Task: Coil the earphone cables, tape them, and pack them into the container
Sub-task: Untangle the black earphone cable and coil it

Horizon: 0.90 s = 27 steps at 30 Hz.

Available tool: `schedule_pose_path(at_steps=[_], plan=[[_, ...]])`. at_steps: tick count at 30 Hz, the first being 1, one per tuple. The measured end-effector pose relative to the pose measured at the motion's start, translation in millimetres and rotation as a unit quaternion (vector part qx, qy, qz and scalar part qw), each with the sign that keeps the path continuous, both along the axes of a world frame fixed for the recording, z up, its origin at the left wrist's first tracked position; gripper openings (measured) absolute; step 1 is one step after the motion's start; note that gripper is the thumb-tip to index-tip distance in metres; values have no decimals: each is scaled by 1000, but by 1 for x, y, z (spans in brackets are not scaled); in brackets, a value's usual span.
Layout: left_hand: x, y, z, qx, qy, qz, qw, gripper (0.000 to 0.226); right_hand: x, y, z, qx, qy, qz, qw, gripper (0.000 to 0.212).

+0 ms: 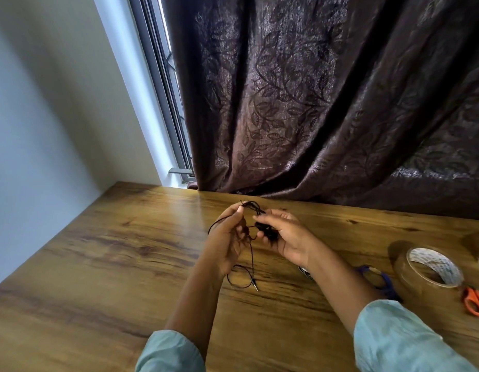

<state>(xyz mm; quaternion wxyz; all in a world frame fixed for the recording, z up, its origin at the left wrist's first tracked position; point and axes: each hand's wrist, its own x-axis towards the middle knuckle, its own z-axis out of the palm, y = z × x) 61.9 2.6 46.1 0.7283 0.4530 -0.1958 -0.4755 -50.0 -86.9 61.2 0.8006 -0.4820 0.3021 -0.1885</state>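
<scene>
Across twelve to three o'clock: dark brown leaf-patterned curtain (327,103), draped down to the far edge of the brown wood-grain counter (99,264). At ten o'clock, pale wall (45,103); at eleven, grey metal window frame (163,89).

At four o'clock on the counter, wide roll of clear tape (410,275). Just past it at the picture's edge, orange-handled scissors (475,302). Between roll and right forearm, blue-handled scissors (386,285), partly hidden.

Near the centre, raised over the counter: left hand (230,242) pinching the thin black earphone cable (251,259) between thumb and forefinger. At its three o'clock, right hand (289,240), fingers curled round the bunched part.

At six o'clock below the hands, loose loop ending in a silver jack plug (255,285). Touching the counter or not: cannot tell.
</scene>
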Motion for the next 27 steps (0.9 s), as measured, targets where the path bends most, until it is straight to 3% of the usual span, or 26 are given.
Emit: schedule_pose_path(at_steps=[4,7,9,14,19,22,27], plan=[[-10,0,2,21,-53,27,998,4,9,2,-3,-57,45,-131,989,24],[-19,0,1,21,-76,47,996,5,15,1,-10,-208,148,-210,944,26],[-24,-2,0,32,-90,61,994,10,16,1,-8,-249,188,-234,921,28],[-19,-1,1,73,-132,81,985,16,13,6,2,-79,100,-180,975,23],[-20,1,3,114,-96,78,986,26,10,10,0,-103,137,-139,975,11],[-19,3,4,105,-89,68,988,21,7,7,-2,-121,141,-141,972,21],[-19,5,9,94,-136,68,984,8,1,5,1,-144,162,-104,971,18]])
